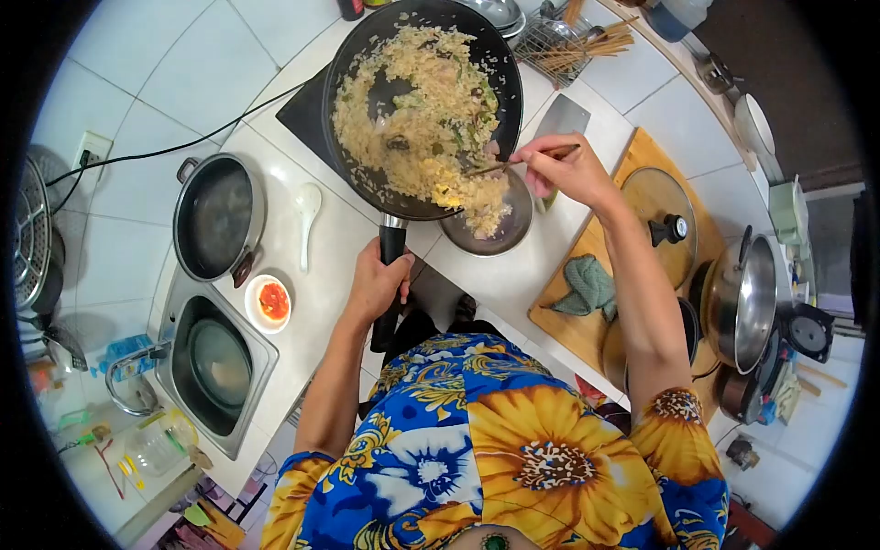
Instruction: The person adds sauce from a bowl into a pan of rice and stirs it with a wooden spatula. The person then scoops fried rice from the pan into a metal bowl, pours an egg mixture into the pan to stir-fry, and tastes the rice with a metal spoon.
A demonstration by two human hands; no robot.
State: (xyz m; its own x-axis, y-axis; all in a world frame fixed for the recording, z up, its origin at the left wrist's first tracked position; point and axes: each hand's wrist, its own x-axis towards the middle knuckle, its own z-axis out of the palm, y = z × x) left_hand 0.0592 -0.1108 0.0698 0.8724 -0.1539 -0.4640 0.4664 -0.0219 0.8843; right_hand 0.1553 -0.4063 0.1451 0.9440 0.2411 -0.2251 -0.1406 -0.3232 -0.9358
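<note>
My left hand is wrapped round the black handle of a frying pan. Fried rice with egg and green bits fills much of the pan. The pan's near right rim is over a round metal bowl, and some rice hangs over that edge above the bowl. In my right hand, closed, are thin brown chopsticks; their tips reach the rice at the rim. Whether there is one stick or two is hard to make out.
Left of the pan are a black pot, a white spoon, a small bowl of red sauce and a sink. On the right, a cleaver, a wooden board, a glass lid and a green cloth.
</note>
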